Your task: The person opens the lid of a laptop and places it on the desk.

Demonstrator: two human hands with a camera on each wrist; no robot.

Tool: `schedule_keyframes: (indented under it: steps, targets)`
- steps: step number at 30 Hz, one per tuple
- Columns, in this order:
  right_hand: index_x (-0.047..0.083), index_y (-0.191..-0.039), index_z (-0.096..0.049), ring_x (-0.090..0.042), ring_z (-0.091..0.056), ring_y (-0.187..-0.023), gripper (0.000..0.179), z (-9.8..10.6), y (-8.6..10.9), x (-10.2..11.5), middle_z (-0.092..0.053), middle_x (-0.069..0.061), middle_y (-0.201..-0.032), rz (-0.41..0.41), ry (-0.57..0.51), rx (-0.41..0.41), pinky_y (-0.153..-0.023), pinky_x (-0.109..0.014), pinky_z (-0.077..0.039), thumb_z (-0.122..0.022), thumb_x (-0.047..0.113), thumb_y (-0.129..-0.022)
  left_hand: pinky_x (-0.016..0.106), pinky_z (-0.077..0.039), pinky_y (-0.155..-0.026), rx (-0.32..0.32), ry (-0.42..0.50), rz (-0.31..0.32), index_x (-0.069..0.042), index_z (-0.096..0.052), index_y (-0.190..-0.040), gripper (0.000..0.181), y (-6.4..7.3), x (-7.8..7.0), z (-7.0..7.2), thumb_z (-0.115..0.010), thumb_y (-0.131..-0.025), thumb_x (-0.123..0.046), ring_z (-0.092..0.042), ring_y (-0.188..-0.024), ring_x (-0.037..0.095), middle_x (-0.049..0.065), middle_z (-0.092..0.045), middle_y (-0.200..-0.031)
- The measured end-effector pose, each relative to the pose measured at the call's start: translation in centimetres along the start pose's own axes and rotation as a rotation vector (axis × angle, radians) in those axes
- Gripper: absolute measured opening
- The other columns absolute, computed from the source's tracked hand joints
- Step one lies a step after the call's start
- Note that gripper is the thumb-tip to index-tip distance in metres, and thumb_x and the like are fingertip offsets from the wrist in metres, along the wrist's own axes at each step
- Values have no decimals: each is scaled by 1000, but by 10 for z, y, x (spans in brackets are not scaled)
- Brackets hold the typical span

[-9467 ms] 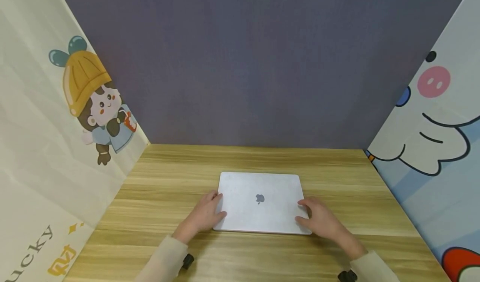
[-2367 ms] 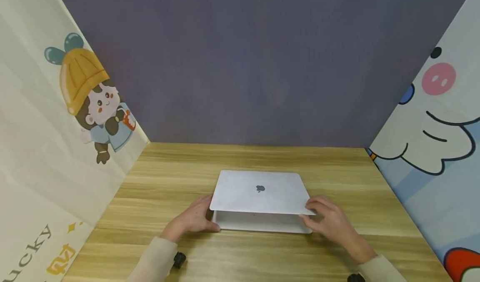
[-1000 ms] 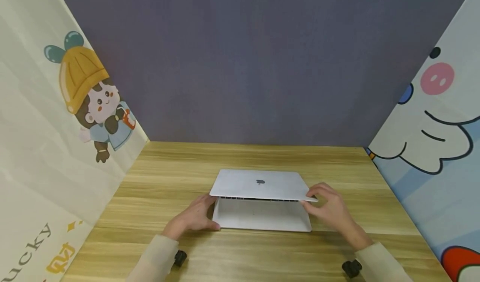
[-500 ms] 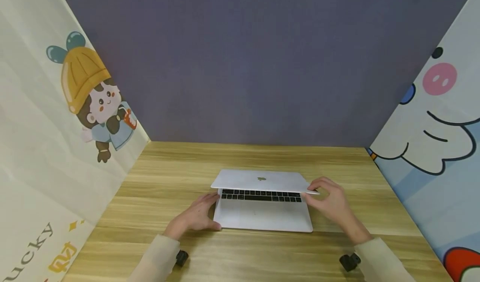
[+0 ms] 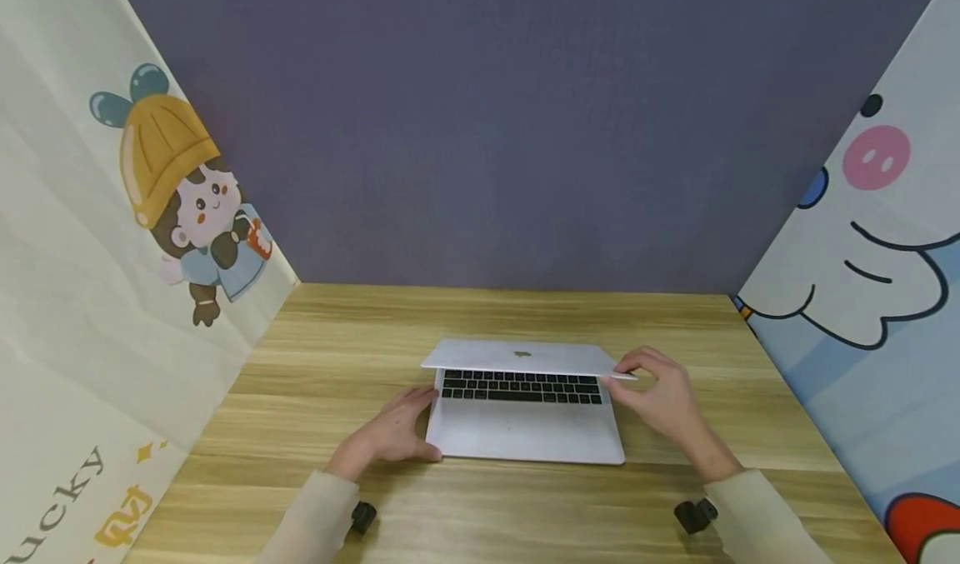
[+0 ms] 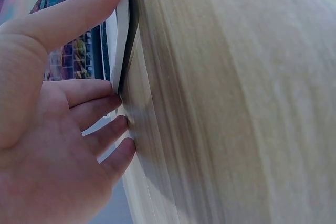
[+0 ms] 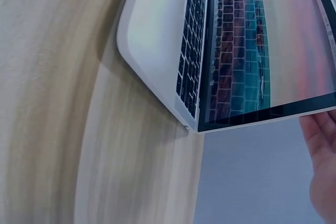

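Note:
A silver laptop (image 5: 525, 432) with an apple logo lies on the wooden table, its lid (image 5: 480, 352) tilted up from the base. Part of the black keyboard (image 5: 517, 386) shows under the lid's front edge. My right hand (image 5: 663, 393) pinches the lid's right front corner between thumb and fingers. At the base's left side, my left hand (image 5: 390, 431) touches the edge with fairly straight fingers, its thumb (image 6: 79, 11) on the front corner. In the right wrist view the lit screen (image 7: 302, 40) shows a colourful picture and the keyboard's reflection.
The wooden table (image 5: 525, 514) extends around the laptop. A dark grey panel (image 5: 510, 131) stands behind it. Cartoon-printed sheets flank the table, a cream one (image 5: 67, 297) at left and a blue-white one (image 5: 900, 364) at right. Black wrist devices (image 5: 696, 516) sit by both cuffs.
From lying flat on the base, the lid has swung upward with my right hand, uncovering the palm rest and then the keyboard. My left hand has stayed at the base's left edge.

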State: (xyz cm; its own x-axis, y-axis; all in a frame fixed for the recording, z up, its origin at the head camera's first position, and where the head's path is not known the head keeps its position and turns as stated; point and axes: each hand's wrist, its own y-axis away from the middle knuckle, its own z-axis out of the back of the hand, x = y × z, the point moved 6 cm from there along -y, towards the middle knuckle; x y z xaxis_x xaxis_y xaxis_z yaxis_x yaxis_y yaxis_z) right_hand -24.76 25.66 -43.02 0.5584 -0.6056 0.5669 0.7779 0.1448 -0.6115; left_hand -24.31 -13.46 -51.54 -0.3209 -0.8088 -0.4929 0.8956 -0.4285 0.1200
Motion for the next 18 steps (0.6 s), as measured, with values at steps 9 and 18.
schedule_keyframes:
  steps: [9,18]
  targets:
    - [22,-80,-71,-12,-61,-81,21,3,-11,0,-67,10,-86,-64,26,4,-72,-14,-46,-90,15,-76,59,-29,-118,-5,-9,-20,5,-42,-150,103,0,0,0,-90,-72,-42,-33,-144,44,21,-39,-158]
    - [20,-81,-73,-10,-61,-83,17,4,-19,1,-68,9,-86,-78,55,15,-75,-19,-50,-89,20,-78,60,-29,-117,-2,-9,-27,5,-42,-150,102,0,-1,0,-89,-72,-42,-34,-144,45,23,-39,-157]
